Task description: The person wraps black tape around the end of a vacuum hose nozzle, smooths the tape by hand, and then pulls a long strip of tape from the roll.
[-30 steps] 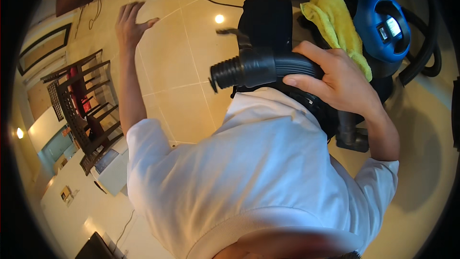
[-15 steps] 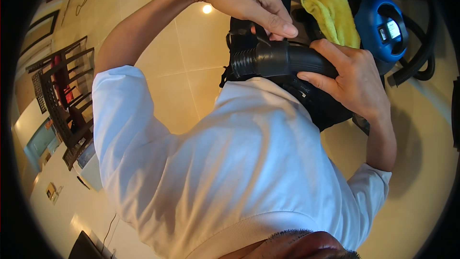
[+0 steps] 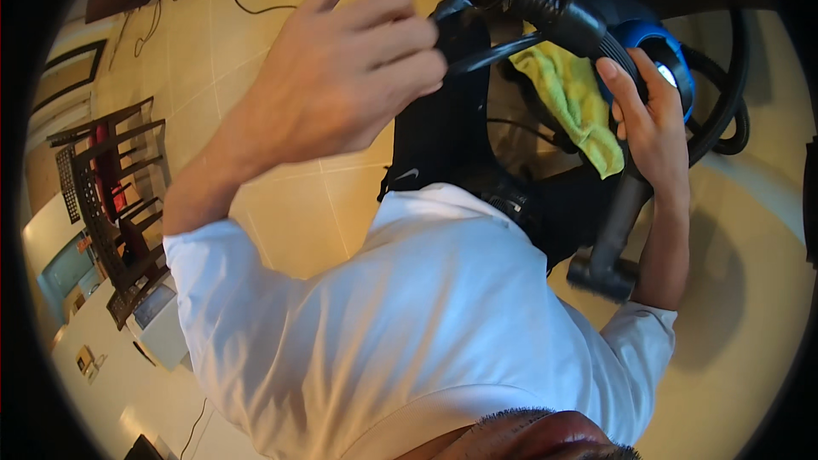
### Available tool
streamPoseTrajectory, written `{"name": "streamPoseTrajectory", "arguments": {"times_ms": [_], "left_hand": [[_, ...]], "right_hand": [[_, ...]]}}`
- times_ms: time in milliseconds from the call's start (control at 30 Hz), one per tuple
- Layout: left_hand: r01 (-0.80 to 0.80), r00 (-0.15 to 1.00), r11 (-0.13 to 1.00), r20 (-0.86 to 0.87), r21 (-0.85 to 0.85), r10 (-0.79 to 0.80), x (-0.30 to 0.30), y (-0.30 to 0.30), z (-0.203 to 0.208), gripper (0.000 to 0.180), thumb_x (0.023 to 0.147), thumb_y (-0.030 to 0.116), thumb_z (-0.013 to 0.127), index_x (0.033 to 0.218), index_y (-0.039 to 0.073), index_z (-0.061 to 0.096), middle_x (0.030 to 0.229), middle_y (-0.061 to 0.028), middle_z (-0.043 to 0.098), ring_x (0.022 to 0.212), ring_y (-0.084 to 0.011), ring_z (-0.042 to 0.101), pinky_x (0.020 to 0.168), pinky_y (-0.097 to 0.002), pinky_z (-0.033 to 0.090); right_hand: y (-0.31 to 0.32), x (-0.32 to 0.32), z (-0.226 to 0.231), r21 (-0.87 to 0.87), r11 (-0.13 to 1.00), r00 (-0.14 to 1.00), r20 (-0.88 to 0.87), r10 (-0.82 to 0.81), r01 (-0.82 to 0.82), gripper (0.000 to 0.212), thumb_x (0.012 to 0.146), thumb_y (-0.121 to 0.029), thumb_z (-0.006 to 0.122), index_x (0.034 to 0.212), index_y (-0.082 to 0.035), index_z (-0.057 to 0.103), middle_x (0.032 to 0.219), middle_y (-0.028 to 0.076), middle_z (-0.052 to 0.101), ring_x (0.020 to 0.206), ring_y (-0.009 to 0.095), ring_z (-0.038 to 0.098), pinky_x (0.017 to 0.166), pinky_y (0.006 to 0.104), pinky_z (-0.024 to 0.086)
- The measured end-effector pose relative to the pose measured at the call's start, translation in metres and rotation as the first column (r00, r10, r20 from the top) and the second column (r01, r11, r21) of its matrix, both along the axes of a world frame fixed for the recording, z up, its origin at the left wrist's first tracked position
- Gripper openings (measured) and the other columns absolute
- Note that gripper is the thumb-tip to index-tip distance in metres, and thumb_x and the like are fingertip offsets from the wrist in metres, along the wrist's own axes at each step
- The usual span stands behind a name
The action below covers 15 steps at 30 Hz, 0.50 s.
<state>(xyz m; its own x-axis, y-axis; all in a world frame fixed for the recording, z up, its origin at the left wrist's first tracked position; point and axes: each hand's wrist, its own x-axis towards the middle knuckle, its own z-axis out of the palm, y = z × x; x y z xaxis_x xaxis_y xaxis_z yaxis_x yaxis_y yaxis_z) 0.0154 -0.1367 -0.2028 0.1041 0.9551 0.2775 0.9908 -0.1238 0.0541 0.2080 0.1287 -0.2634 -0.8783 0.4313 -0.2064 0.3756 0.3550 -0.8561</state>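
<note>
Grips a black hose handle (image 3: 583,27) with the right hand (image 3: 651,123), clamping thumb and fingers on it, at the far right of the scene. Holds the left hand (image 3: 354,77) raised, far and left of centre, with blurred, curled fingers, by a shiny dark strip (image 3: 494,54) running toward the handle; cannot tell if clamped on the strip or merely beside it. Has, just left of the right hand, a yellow cloth (image 3: 564,102); beyond, a blue vacuum cleaner (image 3: 635,33); nearer, a black nozzle (image 3: 600,278).

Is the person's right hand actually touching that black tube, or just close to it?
Touching. The head view shows it: the right hand grips the black tube, with its fingers wrapped around it.
</note>
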Motion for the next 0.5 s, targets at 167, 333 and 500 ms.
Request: {"name": "streamPoseTrajectory", "arguments": {"times_ms": [167,333,500], "left_hand": [[-0.219,0.958,0.933,-0.118,0.285,0.261,0.024,-0.019,-0.045,0.030,0.074,0.008,0.087,0.100,0.009,0.074,0.073,-0.0033,0.057,0.069,-0.0233,0.056,0.071,-0.0369,0.046],[-0.801,0.594,0.551,0.204,0.233,0.778,0.042,-0.030,-0.120,0.057,0.078,0.015,0.088,0.132,0.011,0.070,0.069,0.0012,0.058,0.064,-0.0177,0.056,0.060,-0.0314,0.044],[-0.837,0.221,0.354,0.333,-0.417,0.917,0.049,-0.084,-0.164,0.064,0.083,0.033,0.087,0.136,0.003,0.065,0.098,-0.0069,0.076,0.076,-0.0202,0.067,0.069,-0.0341,0.054]], "right_hand": [[0.008,0.000,0.013,-0.261,0.961,0.992,-0.057,-0.114,0.096,0.040,0.105,-0.043,0.061,0.098,-0.004,0.067,0.064,-0.003,0.052,0.051,0.003,0.045,0.049,0.0203,0.034],[0.009,-0.006,0.015,-0.391,0.916,0.974,-0.159,-0.160,0.087,0.040,0.106,-0.043,0.058,0.099,-0.004,0.065,0.063,-0.001,0.054,0.048,0.006,0.047,0.049,0.0201,0.037],[0.025,-0.009,0.024,-0.321,0.935,0.942,-0.239,-0.236,0.153,0.041,0.105,-0.045,0.060,0.099,-0.005,0.066,0.064,-0.002,0.054,0.051,0.005,0.048,0.050,0.0202,0.038]]}}
